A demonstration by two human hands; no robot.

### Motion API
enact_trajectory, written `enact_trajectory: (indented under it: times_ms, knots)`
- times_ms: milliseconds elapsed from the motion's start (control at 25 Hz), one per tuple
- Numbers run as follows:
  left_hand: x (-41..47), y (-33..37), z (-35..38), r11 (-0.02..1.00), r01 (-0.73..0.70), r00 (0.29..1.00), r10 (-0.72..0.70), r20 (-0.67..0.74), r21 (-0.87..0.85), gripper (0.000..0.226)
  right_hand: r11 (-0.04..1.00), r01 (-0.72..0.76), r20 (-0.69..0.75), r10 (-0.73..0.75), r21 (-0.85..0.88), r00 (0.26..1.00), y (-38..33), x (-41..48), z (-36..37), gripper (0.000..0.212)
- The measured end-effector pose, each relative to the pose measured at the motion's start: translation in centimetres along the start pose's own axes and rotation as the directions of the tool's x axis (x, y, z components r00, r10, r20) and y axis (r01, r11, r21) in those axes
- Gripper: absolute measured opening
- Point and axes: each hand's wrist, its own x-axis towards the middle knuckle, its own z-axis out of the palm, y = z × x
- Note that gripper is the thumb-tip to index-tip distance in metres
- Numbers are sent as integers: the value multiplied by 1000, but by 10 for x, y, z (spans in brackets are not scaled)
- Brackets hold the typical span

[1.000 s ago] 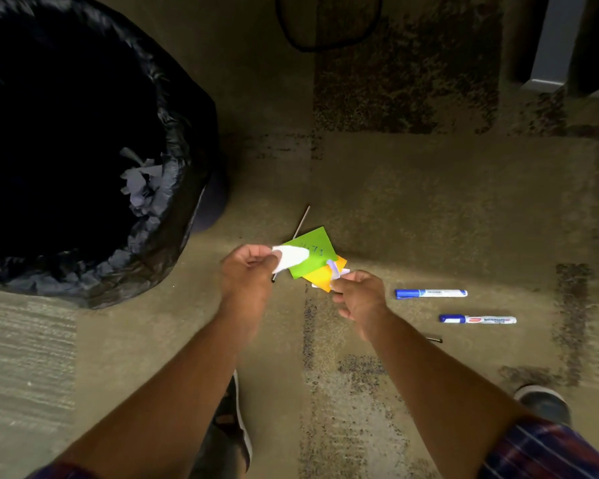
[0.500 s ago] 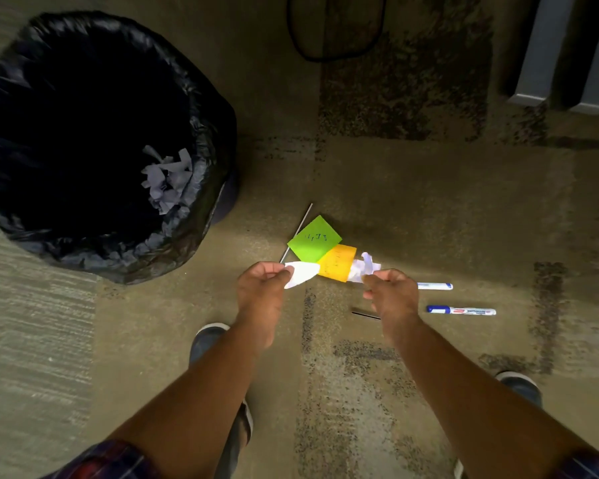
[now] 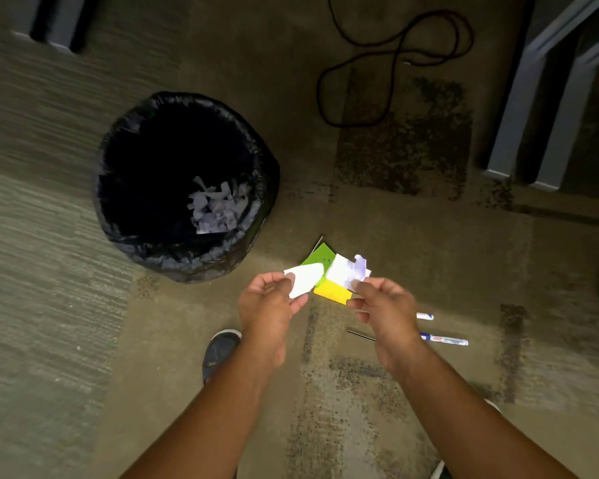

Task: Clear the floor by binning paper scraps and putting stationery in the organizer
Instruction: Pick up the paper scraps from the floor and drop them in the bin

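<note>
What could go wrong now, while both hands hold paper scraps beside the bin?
1. The left hand pinches a white scrap only by its edge, short of the bin; it may drop back onto the carpet.
2. The right hand holds a crumpled scrap loosely; pieces could fall.
3. Two markers lie close by the right foot and could be stepped on.
</note>
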Motion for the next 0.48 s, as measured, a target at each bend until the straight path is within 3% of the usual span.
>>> enact_trajectory:
  times_ms: [240, 480]
  knots:
    - [-13, 86, -44, 975, -184, 979, 170, -116, -121, 12, 995, 94, 119, -97, 30, 988, -55, -56, 88, 7]
    - [23, 157, -68, 966, -165, 961, 111, -252, -201, 14, 992, 123, 176, -121, -3, 977, -79, -74, 189, 7]
